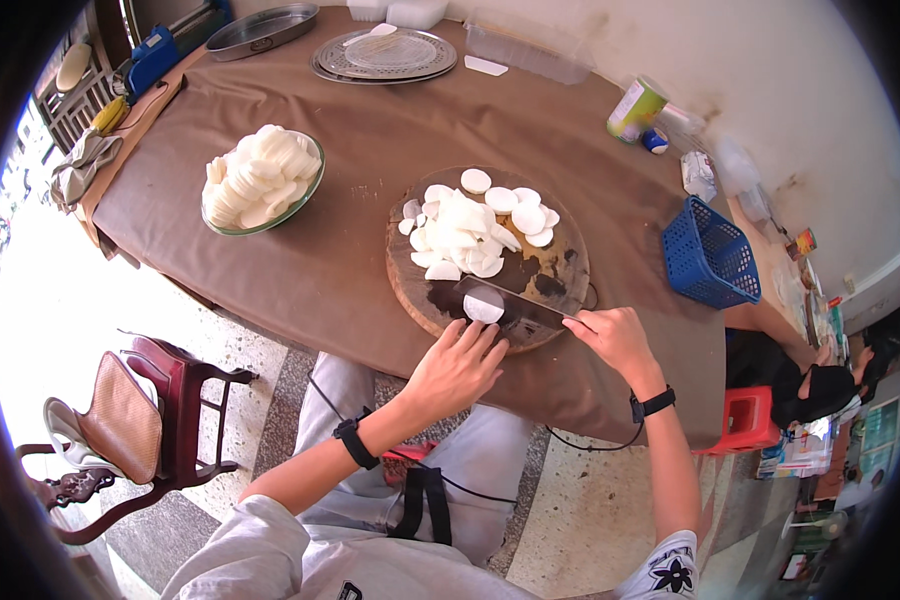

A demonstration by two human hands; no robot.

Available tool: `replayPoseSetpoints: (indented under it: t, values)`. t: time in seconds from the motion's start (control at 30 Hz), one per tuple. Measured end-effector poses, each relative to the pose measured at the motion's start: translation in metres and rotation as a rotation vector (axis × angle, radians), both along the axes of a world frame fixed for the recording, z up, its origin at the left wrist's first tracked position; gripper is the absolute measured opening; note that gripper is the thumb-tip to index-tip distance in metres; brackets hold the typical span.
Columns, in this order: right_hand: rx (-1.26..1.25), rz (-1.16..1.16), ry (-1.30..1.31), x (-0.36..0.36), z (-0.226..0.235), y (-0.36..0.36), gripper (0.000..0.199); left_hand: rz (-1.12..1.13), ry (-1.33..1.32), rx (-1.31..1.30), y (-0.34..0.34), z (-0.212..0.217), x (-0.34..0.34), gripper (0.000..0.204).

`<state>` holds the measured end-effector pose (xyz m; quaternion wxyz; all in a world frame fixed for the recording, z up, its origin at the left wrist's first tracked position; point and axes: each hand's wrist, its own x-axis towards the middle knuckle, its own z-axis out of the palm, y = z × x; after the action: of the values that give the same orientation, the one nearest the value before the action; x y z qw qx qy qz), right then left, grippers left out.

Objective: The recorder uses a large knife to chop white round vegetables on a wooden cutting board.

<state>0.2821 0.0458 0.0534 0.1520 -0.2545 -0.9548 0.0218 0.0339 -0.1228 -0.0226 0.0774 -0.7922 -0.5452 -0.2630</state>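
A round wooden chopping board (558, 250) lies near the table's front edge. On it is a loose heap of round white slices (455, 228) that look like white radish. My right hand (613, 338) grips a knife (530, 309) by its handle, the broad blade pointing left across the board. At the board's front edge, the fingertips of my left hand (460, 362) press on a round white radish piece (483, 305) right beside the blade. A green-rimmed bowl (315, 186) heaped with similar white slices (262, 172) stands to the left, away from both hands.
A brown cloth covers the table (355, 235). At the back are a round metal pan (262, 32), perforated metal trays (335, 65) and a clear plastic container (530, 48). On the right stand a green can (637, 108) and a blue basket (712, 252). Another person (820, 390) sits far right.
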Motion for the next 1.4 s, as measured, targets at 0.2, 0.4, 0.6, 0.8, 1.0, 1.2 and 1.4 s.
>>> replayPoseSetpoints:
  t: [0.2, 0.4, 0.6, 0.8, 1.0, 1.2, 1.4]
  values:
    - [-0.005, 0.039, -0.065, 0.0, 0.003, 0.011, 0.047, 0.008, -0.008, 0.016, 0.003, 0.0, 0.001, 0.049]
    - [-0.007, 0.07, -0.076, 0.0, 0.002, 0.016, 0.045, 0.014, 0.003, 0.027, 0.007, 0.001, 0.003, 0.046]
    - [0.028, 0.086, -0.082, 0.0, 0.001, 0.013, 0.045, 0.008, 0.042, 0.022, 0.008, -0.003, 0.001, 0.044]
    - [0.069, 0.12, -0.124, -0.003, 0.002, 0.013, 0.045, 0.011, 0.071, 0.012, 0.008, -0.003, 0.002, 0.042]
    - [0.052, 0.124, -0.191, -0.007, 0.006, 0.013, 0.046, 0.034, -0.02, 0.036, 0.01, -0.005, 0.009, 0.041]
    - [0.027, 0.1, -0.194, -0.011, 0.006, 0.008, 0.047, 0.051, -0.044, 0.037, 0.009, -0.004, 0.012, 0.038]
    - [0.01, 0.034, -0.145, -0.008, 0.004, 0.003, 0.046, 0.08, -0.008, 0.019, 0.009, 0.001, 0.014, 0.037]
